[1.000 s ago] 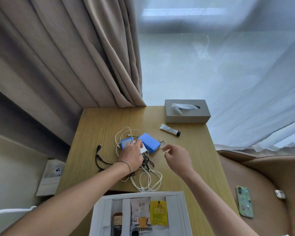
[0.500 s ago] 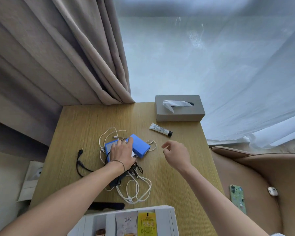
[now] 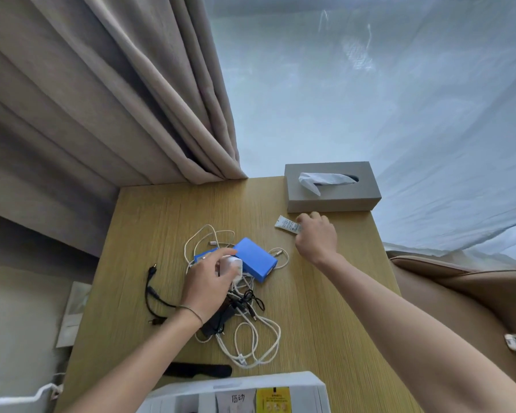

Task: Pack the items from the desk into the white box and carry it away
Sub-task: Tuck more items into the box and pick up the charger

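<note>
On the wooden desk [image 3: 149, 234] lies a tangle of white cables [image 3: 251, 338] and black cables [image 3: 152, 293] around a blue box [image 3: 255, 259]. My left hand [image 3: 209, 281] grips a small white charger plug [image 3: 231, 265] just left of the blue box. My right hand [image 3: 316, 236] reaches to a small white tube [image 3: 286, 224] in front of the grey tissue box [image 3: 331, 186], its fingers curled over the tube's right end. The white box [image 3: 316, 386] sits at the near edge, with sachets inside.
A black flat object [image 3: 200, 369] lies near the desk's front edge. Beige curtains [image 3: 102, 99] hang behind on the left and a sheer white curtain [image 3: 370, 84] on the right. A tan armchair [image 3: 474, 308] stands to the right of the desk.
My right hand moved from the desk's middle out to the white tube by the tissue box. My left hand lifted the white charger plug off the cable pile. The view shifted.
</note>
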Tool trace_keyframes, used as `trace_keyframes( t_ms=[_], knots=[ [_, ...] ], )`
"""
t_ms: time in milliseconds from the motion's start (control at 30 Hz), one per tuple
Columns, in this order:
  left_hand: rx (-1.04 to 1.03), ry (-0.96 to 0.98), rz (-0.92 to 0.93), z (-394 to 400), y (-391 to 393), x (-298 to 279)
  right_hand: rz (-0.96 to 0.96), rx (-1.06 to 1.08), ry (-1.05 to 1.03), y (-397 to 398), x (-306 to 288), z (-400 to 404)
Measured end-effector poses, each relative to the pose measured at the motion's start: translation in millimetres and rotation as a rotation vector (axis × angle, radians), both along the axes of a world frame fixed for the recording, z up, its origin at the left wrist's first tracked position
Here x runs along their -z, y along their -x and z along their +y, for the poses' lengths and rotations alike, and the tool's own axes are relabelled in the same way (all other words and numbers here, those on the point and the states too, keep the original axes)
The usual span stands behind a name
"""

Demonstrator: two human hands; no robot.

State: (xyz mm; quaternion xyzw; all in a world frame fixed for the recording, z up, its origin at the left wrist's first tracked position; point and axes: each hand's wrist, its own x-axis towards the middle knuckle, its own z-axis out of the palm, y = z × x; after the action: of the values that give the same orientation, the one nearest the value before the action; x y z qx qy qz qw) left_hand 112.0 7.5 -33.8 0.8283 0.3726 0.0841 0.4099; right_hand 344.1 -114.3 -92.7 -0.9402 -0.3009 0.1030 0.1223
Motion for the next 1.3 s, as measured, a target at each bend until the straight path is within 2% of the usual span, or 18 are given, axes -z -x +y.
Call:
trace_keyframes(
  t_ms=[167, 367, 533, 600, 700, 833, 967, 1100, 1300],
  knots=[
    [-0.307, 0.500, -0.240, -3, 17, -18, -0.030, -0.005, 0.100, -5, 15, 9],
    [-0.448, 0.792, -0.305, -7, 43, -24, -0.051, -0.035, 0.146, -7, 23, 12],
    [-0.462, 0.810, -0.305, -11, 58, -26, 0.028, -0.015, 0.074, 3, 12, 8],
    [-0.462, 0.820, -0.298, -14, 64, -29, 0.146, 0.017, -0.006, 14, 0, 6],
    [-0.435, 0.820, -0.276, -18, 73, -38, 0.428, 0.059, -0.188, 34, -27, -1],
    [-0.403, 0.800, -0.261, -23, 88, -52, 0.528, 0.058, -0.338, 59, -70, -15],
    [-0.337, 0.822, -0.254, -30, 105, -67, 0.747, 0.049, -0.457, 95, -112, -29],
    [-0.260, 0.818, -0.238, -38, 123, -80, 0.865, -0.047, -0.494, 140, -144, -44],
    [-0.141, 0.798, -0.227, -53, 155, -86, 0.872, -0.099, -0.417, 212, -159, -73]
  ],
)
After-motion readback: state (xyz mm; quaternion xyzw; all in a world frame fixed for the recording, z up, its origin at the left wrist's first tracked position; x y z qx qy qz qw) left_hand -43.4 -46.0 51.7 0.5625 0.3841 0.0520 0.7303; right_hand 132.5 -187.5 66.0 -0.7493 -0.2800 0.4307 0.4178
